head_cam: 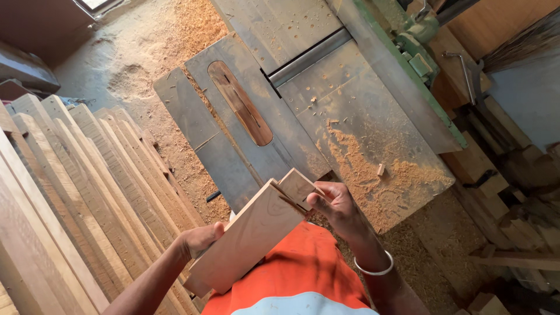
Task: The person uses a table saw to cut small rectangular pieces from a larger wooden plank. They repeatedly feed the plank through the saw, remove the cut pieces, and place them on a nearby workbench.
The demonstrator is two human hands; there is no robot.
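I hold a flat light-brown wooden board (248,236) in front of my orange shirt. My left hand (198,239) grips its left edge from below. At the board's upper right corner, my right hand (335,204) pinches a small notched end piece (297,186) where a cut runs into the wood. The board hangs just in front of the near edge of the grey metal saw table (350,116). A silver bangle sits on my right wrist.
The saw table has a brown slotted insert (240,103) and sawdust with a small wood offcut (381,170) near its front right. A stack of long wooden planks (76,192) lies on the left. Wood scraps (525,221) pile up at right; sawdust covers the floor.
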